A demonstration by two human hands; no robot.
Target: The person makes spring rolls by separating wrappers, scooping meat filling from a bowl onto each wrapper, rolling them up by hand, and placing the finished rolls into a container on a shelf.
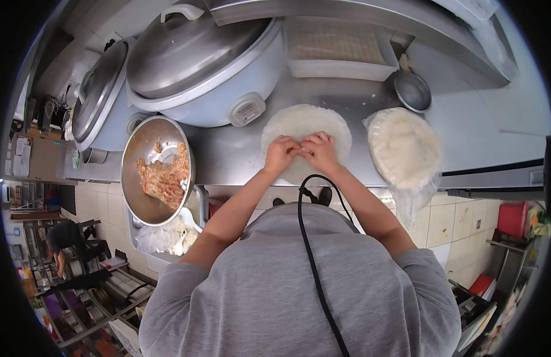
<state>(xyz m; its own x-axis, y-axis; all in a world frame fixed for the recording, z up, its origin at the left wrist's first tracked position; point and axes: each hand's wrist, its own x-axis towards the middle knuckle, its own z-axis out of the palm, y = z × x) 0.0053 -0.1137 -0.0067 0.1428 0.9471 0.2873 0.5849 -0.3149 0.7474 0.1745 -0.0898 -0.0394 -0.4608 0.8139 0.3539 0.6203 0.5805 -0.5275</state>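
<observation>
A round, pale wrapper (pixel 305 119) lies flat on the steel counter in front of me. My left hand (pixel 282 153) and my right hand (pixel 321 152) meet over its middle with fingers curled and fingertips nearly touching. Both hands look closed in a pinch on the wrapper; what lies beneath the fingers is hidden. To the left, a tilted steel bowl (pixel 128 172) holds an orange-brown shredded filling (pixel 162 175). On the right, a stack of similar round wrappers (pixel 403 146) sits partly inside a clear plastic bag (pixel 406 199).
Two large lidded cookers (pixel 210 95) stand at the back left. A white rectangular tray (pixel 347 70) and a dark round ladle or small pan (pixel 413 92) are at the back. A black cable (pixel 311 256) hangs down my front. Another person (pixel 67 241) is at far left.
</observation>
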